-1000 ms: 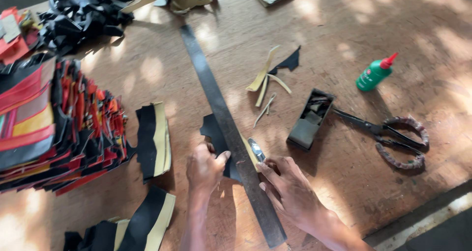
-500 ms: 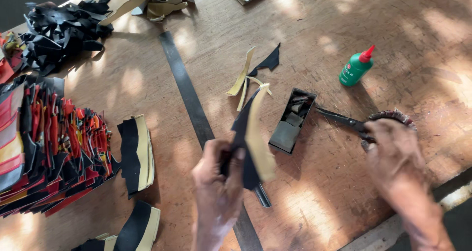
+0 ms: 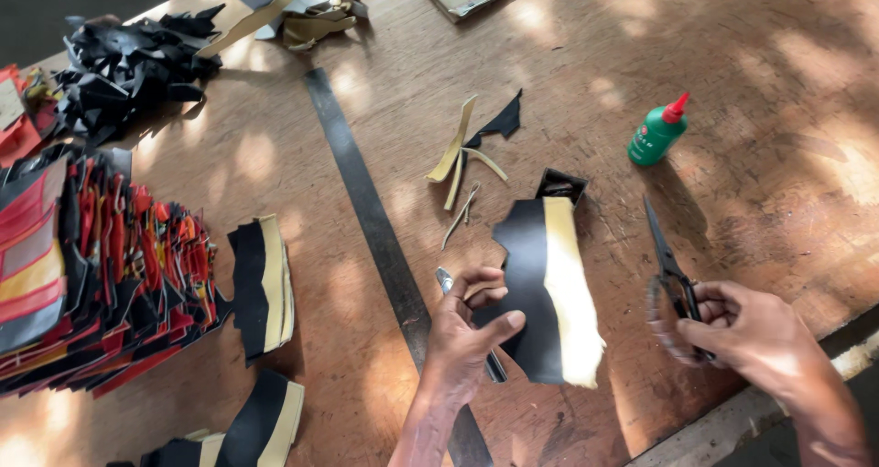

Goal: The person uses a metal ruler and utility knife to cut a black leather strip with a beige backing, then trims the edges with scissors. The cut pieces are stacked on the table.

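The left hand point(image 3: 462, 334) pinches a black piece of leather-like sheet with a pale tan strip down one side point(image 3: 540, 288), thumb on its black face and fingers curled behind the left edge, so the piece stands lifted off the brown wooden table point(image 3: 751, 82) with its length running away from the person. Held that way, its right edge, the pale one, faces the other hand. The right hand point(image 3: 746, 334) is closed through the loops of a pair of dark metal scissors point(image 3: 668, 266); the blades lie together and point away, just right of the piece and not touching it.

Beneath the left hand a long, flat, dark metal ruler point(image 3: 366, 206) runs up the table, and a small silvery knife point(image 3: 447, 282) lies against it, part hidden by the fingers. Behind the top of the held piece a small black box point(image 3: 560, 185) peeks out.

Thin tan and black offcuts point(image 3: 472, 151) lie beyond, apparently pushed clear. A small green squeeze bottle with a red pointed cap point(image 3: 656, 134) lies tilted, well apart on the right, with a pale label band round its middle. At the left, similar black-and-tan pieces point(image 3: 261, 284) sit stacked beside a fanned pile of red, black and yellow sheets point(image 3: 92, 275), within easy reach. A heap of black scraps point(image 3: 128, 59) sits at the far corner.
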Demonstrator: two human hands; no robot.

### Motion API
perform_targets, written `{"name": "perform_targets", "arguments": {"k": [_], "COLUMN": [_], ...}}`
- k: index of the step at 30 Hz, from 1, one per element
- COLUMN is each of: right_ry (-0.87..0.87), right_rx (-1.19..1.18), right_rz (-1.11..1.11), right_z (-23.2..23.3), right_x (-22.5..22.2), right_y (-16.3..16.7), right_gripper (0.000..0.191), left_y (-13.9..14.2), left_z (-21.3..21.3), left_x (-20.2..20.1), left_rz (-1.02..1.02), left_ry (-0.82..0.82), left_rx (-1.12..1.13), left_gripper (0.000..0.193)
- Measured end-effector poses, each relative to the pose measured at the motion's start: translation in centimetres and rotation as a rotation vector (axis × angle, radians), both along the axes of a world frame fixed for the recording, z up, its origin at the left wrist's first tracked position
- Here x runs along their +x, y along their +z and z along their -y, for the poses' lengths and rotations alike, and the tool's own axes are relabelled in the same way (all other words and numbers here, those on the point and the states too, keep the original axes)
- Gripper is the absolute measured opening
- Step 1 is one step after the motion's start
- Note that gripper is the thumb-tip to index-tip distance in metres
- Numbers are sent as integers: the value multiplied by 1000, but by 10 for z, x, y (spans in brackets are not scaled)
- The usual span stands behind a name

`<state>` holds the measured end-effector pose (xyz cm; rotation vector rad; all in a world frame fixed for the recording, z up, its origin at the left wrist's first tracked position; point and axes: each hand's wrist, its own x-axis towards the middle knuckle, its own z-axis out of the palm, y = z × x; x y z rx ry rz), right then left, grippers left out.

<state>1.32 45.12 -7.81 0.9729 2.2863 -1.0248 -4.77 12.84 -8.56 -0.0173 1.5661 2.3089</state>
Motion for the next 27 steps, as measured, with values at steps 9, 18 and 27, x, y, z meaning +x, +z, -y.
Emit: {"name": "perform_targets", "arguments": {"k": [9,18,27], "right_ry": [20,26,141], "right_rx": [-1055,-971,-1375], "right_rz": [-633,-658,-620], "right_z": [86,172,199], "right_x": [20,-25,-46], "right_y": [-43,25,8], "right_gripper": [42,40,43], "left_y": [11,19,22], "left_z": [44,86,88], "left_x": [10,22,33], "left_rz": [-89,49,214], "left_ry": [228,243,-114], "left_rx": [19,407,863], "left_gripper": [54,53,50]}}
